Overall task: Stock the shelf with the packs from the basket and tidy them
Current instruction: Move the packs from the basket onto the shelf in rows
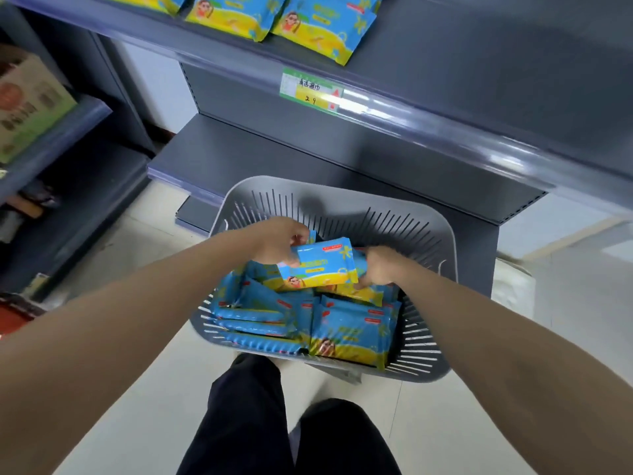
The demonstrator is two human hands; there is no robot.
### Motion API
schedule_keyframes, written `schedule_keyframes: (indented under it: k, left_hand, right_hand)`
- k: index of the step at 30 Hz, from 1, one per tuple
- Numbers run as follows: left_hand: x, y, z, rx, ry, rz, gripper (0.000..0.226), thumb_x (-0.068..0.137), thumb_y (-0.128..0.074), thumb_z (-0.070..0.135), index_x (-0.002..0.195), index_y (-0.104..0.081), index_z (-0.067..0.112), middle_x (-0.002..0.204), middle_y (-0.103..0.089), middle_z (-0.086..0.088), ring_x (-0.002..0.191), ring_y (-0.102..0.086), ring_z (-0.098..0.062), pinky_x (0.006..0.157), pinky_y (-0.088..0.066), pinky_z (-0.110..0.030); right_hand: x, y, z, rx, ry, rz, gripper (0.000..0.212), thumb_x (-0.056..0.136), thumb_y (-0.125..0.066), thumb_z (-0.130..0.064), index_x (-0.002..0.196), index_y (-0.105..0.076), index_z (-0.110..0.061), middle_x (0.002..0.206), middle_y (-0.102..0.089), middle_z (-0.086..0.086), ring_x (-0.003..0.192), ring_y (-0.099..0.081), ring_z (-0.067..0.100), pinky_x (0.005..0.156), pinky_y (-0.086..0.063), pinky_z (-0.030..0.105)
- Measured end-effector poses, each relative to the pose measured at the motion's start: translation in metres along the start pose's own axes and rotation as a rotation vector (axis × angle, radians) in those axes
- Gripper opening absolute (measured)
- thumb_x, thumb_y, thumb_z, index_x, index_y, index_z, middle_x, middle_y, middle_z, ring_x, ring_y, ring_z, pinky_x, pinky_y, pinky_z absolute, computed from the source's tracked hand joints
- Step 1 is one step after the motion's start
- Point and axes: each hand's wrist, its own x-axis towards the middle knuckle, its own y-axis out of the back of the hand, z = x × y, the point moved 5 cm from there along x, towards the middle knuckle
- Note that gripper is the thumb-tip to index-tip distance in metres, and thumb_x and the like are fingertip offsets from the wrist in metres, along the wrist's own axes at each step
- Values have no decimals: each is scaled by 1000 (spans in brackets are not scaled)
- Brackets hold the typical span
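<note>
Beyond dark trouser legs point(274, 423), over the grey slotted plastic basket point(428, 234) of blue-and-yellow packs point(349, 334), left hand point(277, 241) fingers grasp one raised pack point(322, 265), the right hand point(380, 269) fingers' hold cannot be told, and a grey metal shelf point(239, 156) stands behind the basket.

Shop aisle, viewed looking down. Pale tiled floor point(428, 433), slightly glossy. Dark grey metal shelf unit point(479, 63) ahead, two tiers visible. Clear plastic rail point(496, 156) along upper tier's front edge catches light; green-and-yellow price label point(310, 92) sits in it. Second grey shelving unit point(54, 138) at left, cardboard box point(27, 104) on it. White wall point(150, 87) between units, dark red skirting point(165, 134) at base.
</note>
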Motion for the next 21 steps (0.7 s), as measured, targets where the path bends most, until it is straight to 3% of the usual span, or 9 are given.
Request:
schedule_keyframes:
  k: [2,5,8,11,15,19,21]
  left_hand:
    - [-1,12,1,12,-5,27,21,75,-69,11,83,-50,12,82,-54,-5,75,-46,-22,67,-34,-27]
    - [-3,34,8,79,-36,57,24,75,-70,13,73,-47,18,71,-48,2,73,-45,-22,61,-32,-27]
    - [-8,63,18,131,-74,81,32,75,-70,17,65,-41,26,68,-47,7,69,-45,-20,58,-31,-27]
    - [-16,101,29,65,-152,110,17,75,-69,11,76,-52,14,68,-49,1,65,-42,-19,58,-32,-28]
    - [-31,167,39,24,-236,212,22,77,-69,7,72,-51,18,66,-48,3,64,-42,-16,60,-32,-28]
    - [-44,241,32,-8,-307,320,19,79,-66,1,95,-62,10,90,-60,-4,82,-51,-15,70,-39,-26]
    - [-48,276,21,24,-299,394,20,79,-65,0,95,-62,11,88,-58,-4,82,-50,-15,69,-38,-25]
  right_hand:
    - [-5,8,2,16,11,36,74,69,-79,-43,126,-51,-5,122,-57,11,105,-57,27,86,-49,32]
    - [-16,21,-1,-3,42,58,67,77,-74,-33,130,-48,-3,130,-53,13,115,-53,29,92,-48,35]
    - [-35,51,-13,-39,75,79,46,81,-66,-25,118,-57,1,121,-59,16,102,-57,29,85,-48,34]
    - [-68,103,-27,-43,100,129,41,84,-61,-26,117,-60,-1,117,-62,15,106,-57,32,81,-46,31]
    - [-113,195,-36,97,118,311,24,78,-70,-27,87,-64,-6,79,-54,9,76,-50,24,56,-32,30]
    - [-142,283,-44,267,105,550,23,76,-73,-21,92,-68,-6,78,-55,6,72,-47,19,59,-33,28]
    - [-143,316,-53,339,100,687,21,76,-74,-19,92,-69,-7,80,-56,6,74,-49,19,58,-35,27]
